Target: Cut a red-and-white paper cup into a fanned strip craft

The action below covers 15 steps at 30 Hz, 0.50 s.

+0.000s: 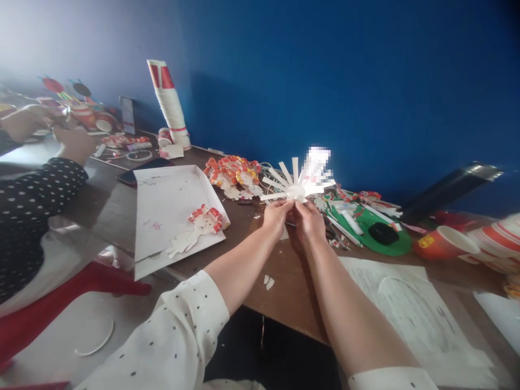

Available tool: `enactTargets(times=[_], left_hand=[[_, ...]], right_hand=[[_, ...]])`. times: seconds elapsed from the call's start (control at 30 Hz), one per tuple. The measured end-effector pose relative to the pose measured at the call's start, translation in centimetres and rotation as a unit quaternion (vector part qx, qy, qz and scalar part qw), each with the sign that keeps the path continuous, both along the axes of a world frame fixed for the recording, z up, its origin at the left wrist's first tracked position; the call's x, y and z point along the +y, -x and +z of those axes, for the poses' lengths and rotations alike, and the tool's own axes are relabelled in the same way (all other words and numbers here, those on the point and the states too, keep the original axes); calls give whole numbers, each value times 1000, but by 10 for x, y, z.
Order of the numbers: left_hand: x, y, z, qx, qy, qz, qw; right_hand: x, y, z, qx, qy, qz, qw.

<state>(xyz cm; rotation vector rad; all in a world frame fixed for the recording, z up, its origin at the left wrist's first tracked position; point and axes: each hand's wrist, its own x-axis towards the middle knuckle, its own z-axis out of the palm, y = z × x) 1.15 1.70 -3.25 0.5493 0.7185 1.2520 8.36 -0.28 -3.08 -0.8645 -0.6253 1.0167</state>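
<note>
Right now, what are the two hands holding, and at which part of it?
Both the left hand and the right hand hold one cut paper cup with spread white strips, gripping it at its lower edge, near the round base.

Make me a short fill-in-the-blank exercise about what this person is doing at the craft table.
1. Both hands, the left hand and right hand, hold a white paper cup cut into ____.
2. The wall behind the table is painted ____.
3. A tall stack of cups stands at the ____ edge of the table, against the wall.
4. A black object rests on the ____ paper.

Missing words: strips; blue; far; green
</note>
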Motion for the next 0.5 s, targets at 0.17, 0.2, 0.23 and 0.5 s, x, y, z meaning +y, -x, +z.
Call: enactTargets(times=[0.17, 0.2, 0.23, 0.5], left_hand=[[4, -3, -5, 15, 3, 15, 1000], [4, -3, -6, 17, 5, 20, 1000], [4, -4, -6, 20, 7, 24, 999], [3, -2, -2, 52, 19, 24, 998]], right_hand=[[1, 6, 1, 45, 13, -10, 999], [2, 6, 1, 54, 14, -1, 998], [1, 6, 1, 61, 13, 10, 998], [1, 1, 0, 70, 10, 42, 997]])
